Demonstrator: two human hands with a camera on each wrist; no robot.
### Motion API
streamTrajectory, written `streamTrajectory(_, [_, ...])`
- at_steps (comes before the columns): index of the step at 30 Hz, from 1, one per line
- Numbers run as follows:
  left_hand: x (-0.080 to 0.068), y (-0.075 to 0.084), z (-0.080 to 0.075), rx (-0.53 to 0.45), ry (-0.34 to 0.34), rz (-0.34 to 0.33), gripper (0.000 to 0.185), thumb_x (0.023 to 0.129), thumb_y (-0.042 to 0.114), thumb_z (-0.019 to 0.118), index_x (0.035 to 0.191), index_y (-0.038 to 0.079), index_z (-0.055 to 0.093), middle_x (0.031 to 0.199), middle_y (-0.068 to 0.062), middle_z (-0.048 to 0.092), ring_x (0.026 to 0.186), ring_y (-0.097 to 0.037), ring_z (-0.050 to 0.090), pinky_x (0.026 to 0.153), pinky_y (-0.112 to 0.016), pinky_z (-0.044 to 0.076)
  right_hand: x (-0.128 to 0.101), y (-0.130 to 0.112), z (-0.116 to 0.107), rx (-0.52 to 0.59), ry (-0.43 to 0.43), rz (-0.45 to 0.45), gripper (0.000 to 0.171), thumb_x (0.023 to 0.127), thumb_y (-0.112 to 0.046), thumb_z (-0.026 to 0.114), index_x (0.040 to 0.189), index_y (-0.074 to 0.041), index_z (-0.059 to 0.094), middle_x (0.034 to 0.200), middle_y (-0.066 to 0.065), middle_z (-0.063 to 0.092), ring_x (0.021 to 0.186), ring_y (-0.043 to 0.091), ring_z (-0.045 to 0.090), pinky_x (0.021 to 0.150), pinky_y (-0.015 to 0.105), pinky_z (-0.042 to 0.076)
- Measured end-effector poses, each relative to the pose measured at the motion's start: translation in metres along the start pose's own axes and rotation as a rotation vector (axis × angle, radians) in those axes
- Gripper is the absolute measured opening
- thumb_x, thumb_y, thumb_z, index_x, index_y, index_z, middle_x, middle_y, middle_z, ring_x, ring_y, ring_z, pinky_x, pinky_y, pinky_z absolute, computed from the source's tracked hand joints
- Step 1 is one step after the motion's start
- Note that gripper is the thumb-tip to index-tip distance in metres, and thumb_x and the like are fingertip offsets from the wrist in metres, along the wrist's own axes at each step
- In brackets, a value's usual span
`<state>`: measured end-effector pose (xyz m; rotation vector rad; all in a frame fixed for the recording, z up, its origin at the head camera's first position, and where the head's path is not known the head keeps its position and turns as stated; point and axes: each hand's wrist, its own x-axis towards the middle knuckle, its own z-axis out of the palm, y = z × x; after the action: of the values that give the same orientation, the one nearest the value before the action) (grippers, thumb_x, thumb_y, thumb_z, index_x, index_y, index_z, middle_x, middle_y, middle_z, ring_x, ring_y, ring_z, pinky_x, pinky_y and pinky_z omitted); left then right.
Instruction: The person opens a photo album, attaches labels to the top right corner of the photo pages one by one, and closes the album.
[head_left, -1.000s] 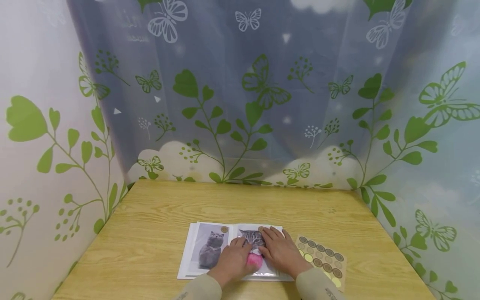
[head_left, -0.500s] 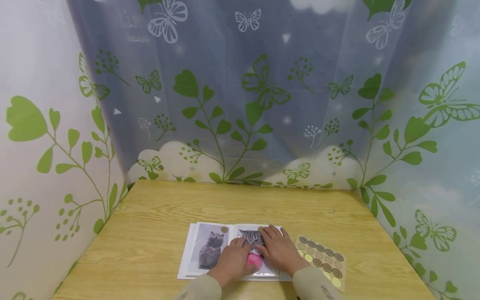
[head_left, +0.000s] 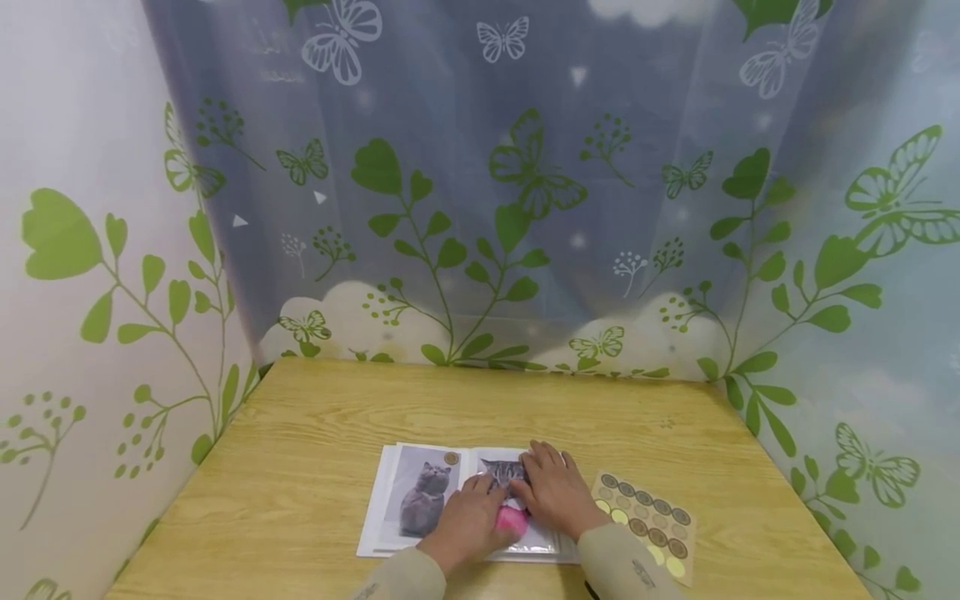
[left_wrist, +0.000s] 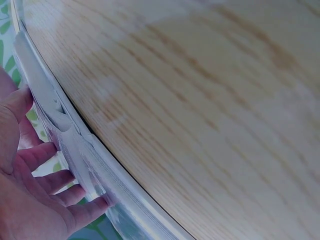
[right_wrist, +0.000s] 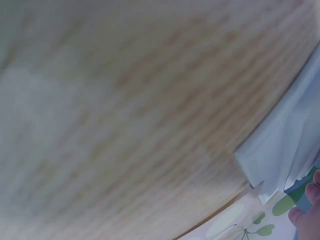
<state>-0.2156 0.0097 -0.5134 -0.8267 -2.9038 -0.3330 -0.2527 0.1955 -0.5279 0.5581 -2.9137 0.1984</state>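
An open photo album (head_left: 390, 500) lies on the wooden table (head_left: 315, 417) near its front edge. Its left page shows a grey cat photo (head_left: 423, 500) with a round brown sticker (head_left: 451, 457) at the top. My left hand (head_left: 468, 521) lies flat on the right page, over a tabby cat photo (head_left: 498, 473) with a pink patch. My right hand (head_left: 551, 492) presses with straight fingers on that page's upper right part. In the left wrist view my left hand (left_wrist: 35, 195) touches the album's edge (left_wrist: 75, 145) with straight fingers.
A sheet of round brown and yellow stickers (head_left: 648, 521) lies just right of the album. Curtains printed with green leaves and butterflies (head_left: 480, 208) close in the table at the back and both sides. Bare wood stretches behind the album.
My right hand has slid a little to the left over the top of the right page. The left hand has stayed in place.
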Motion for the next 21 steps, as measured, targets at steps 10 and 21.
streamTrajectory(10, [-0.0004,0.0016,-0.0021,-0.008,0.0,-0.003,0.071,0.082,0.053,0.073,0.135,0.009,0.06,0.136,-0.016,0.054,0.124,-0.034,0.05,0.093,-0.05,0.051,0.0004,-0.0043,-0.0054,0.003,-0.03,-0.006,0.057,0.102,-0.046,0.046,0.142,-0.004,0.052,0.15,0.022,0.04,0.139,0.041,0.036,0.112,0.062,0.027])
streamTrajectory(21, [0.0003,0.0017,-0.0027,0.003,-0.013,-0.007,0.072,0.081,0.054,0.073,0.134,0.009,0.059,0.135,-0.015,0.054,0.125,-0.034,0.05,0.093,-0.051,0.051,0.0003,-0.0073,-0.0046,-0.012,-0.026,-0.025,0.054,0.103,-0.045,0.043,0.141,-0.008,0.054,0.151,0.022,0.04,0.14,0.04,0.035,0.113,0.063,0.025])
